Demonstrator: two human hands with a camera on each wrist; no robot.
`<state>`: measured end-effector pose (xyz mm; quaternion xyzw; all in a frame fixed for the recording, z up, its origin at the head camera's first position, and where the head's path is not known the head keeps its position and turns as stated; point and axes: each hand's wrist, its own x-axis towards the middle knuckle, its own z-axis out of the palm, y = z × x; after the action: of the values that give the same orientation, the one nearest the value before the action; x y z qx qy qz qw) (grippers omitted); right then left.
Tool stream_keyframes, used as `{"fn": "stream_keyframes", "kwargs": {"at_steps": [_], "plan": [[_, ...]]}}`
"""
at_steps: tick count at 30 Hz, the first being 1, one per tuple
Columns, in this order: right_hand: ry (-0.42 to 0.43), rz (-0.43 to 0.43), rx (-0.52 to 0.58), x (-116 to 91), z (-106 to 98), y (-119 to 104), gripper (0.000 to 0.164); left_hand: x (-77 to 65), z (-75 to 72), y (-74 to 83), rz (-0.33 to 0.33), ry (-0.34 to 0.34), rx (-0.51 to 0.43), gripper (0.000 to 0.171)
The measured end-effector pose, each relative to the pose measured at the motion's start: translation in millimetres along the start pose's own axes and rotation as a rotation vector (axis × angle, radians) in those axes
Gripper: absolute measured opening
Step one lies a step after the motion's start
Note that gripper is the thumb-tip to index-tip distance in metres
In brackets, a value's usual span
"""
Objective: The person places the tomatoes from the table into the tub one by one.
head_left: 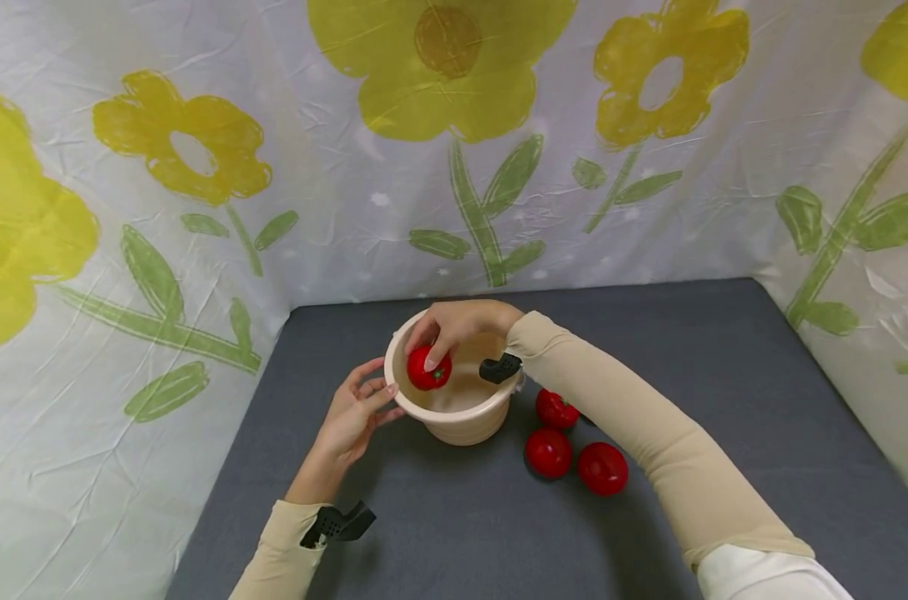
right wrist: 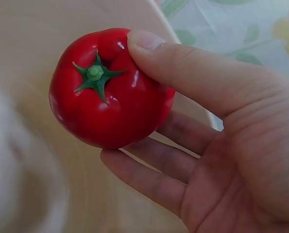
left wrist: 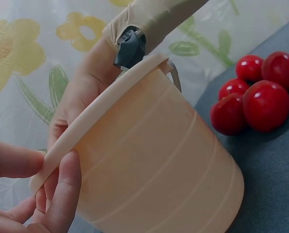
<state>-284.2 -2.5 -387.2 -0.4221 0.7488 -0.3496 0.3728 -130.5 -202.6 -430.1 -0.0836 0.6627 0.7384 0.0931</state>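
A cream bucket (head_left: 465,431) with ribbed sides stands toward the back of the table. At its left side my left hand (head_left: 351,417) pinches the rim; in the left wrist view the thumb and fingers press either side of the rim (left wrist: 81,128). My right hand (head_left: 460,323) reaches over the far rim and holds a red tomato (head_left: 427,368) inside the bucket's mouth. In the right wrist view this tomato (right wrist: 115,102) shows a green star-shaped stem, thumb on top and fingers beneath. The bucket's inner floor is partly hidden by the tomato and hand.
Several more red tomatoes (head_left: 548,453) lie grouped on the dark grey table (head_left: 454,525), right of the bucket. The right sleeve (head_left: 634,408) passes over part of that group. Behind the table hangs a white cloth (head_left: 334,208) with yellow flowers.
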Motion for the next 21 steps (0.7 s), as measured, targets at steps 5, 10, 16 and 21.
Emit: {"fn": "stream_keyframes", "kwargs": {"at_steps": [5, 10, 16, 21], "plan": [[-0.007, 0.027, 0.029, 5, 4, 7, 0.042, 0.3, 0.2, 0.2, 0.004, -0.003, -0.006, 0.060], [-0.016, 0.057, 0.060, 9, 8, 12, 0.042, 0.7, -0.4, -0.1, 0.006, 0.001, -0.011, 0.060], [0.001, 0.061, -0.001, 13, 12, 18, 0.039, -0.3, -1.3, -0.1, 0.016, 0.002, -0.006, 0.063], [-0.024, 0.078, 0.010, 15, 14, 23, 0.040, -0.3, -0.8, 0.1, 0.013, -0.001, -0.008, 0.061]]}}
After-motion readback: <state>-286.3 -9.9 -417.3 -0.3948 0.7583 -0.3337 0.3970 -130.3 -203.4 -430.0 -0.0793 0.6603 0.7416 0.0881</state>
